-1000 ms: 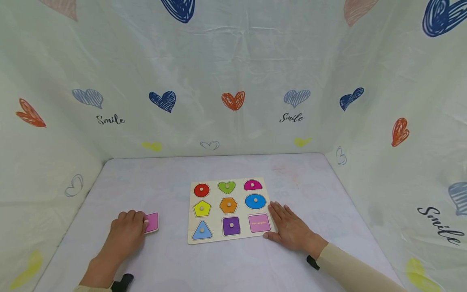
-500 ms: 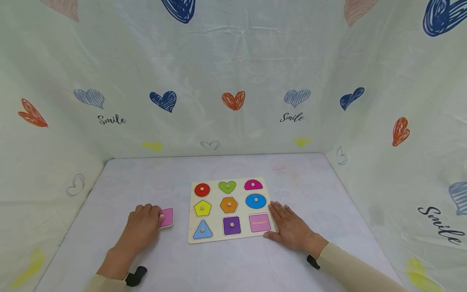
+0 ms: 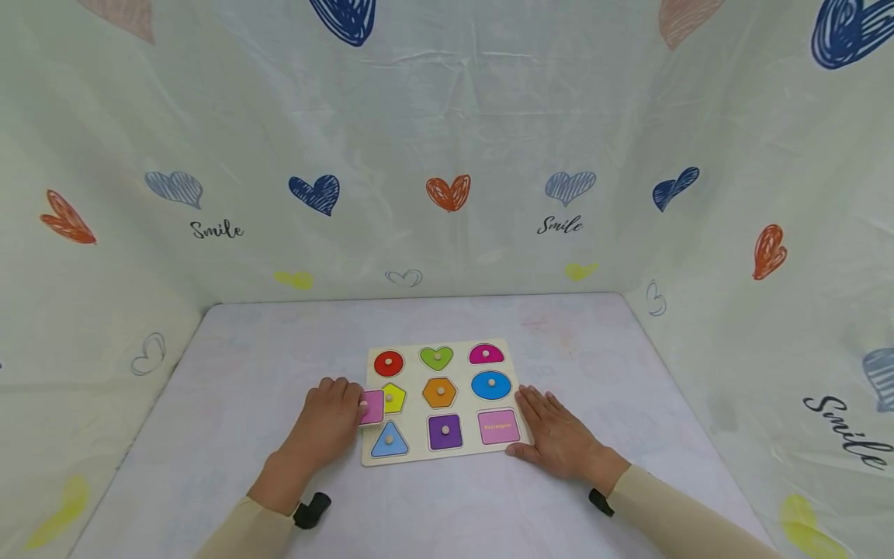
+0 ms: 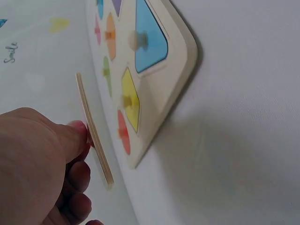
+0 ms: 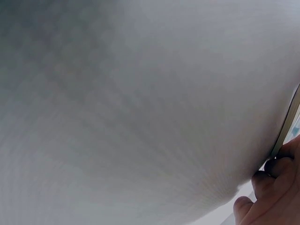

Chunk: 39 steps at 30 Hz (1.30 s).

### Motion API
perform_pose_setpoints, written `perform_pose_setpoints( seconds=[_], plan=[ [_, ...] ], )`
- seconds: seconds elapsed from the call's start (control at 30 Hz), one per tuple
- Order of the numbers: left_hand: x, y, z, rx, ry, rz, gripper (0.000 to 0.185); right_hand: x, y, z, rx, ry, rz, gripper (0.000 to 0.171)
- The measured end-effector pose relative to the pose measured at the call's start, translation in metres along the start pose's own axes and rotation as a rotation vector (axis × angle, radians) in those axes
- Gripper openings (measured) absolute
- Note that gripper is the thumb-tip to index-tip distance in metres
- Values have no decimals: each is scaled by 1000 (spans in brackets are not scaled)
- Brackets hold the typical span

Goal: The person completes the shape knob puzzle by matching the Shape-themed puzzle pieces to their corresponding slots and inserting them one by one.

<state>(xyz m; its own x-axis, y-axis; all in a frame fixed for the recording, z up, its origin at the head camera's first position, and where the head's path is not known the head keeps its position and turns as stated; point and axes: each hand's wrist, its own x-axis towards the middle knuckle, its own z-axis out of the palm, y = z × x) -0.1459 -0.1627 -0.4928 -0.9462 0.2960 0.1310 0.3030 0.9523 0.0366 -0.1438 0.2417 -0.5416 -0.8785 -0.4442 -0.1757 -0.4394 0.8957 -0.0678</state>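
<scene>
Head view — lilac table (image 3: 279, 349), heart-print walls (image 3: 447, 116); left hand's (image 3: 328, 419) grip pinches pink piece (image 3: 372, 406).

The left hand (image 3: 334, 415) holds a pink piece (image 3: 372, 407) over the puzzle board (image 3: 419, 454), right hand (image 3: 556, 439) flat beside it.

pink square piece (image 3: 372, 407), lifted over puzzle board (image 3: 419, 454)

The bench (image 3: 230, 365) lies open left of the puzzle board (image 3: 419, 454) and behind it up to the curtain wall (image 3: 447, 116). On the board's right edge the right hand (image 3: 555, 439) rests flat and blocks that side. Over the left edge the left hand (image 3: 328, 419) holds a pink piece (image 3: 372, 407), part covering the yellow pentagon (image 3: 396, 397)
</scene>
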Motion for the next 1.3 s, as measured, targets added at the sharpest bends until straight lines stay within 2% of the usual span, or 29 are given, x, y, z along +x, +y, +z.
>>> perform_pose_setpoints(
  seconds=[0.27, 0.4, 0.67, 1.0, 1.3],
  plan=[
    [18, 32, 5, 21, -40, 91, 42, -1, 0, 0, 12, -6, 11, 102],
    [26, 48, 4, -7, -70, 120, 38, -2, 0, -2, 16, -2, 7, 102],
    [40, 78, 8, -14, -72, 220, 31, -2, 0, -2, 22, 7, -9, 100],
    [50, 109, 16, -23, -85, 284, 40, 0, 2, 2, 5, 13, -4, 102],
    [56, 133, 30, 5, -90, 321, 38, 0, 2, 2, -4, 19, -11, 101]
  ],
)
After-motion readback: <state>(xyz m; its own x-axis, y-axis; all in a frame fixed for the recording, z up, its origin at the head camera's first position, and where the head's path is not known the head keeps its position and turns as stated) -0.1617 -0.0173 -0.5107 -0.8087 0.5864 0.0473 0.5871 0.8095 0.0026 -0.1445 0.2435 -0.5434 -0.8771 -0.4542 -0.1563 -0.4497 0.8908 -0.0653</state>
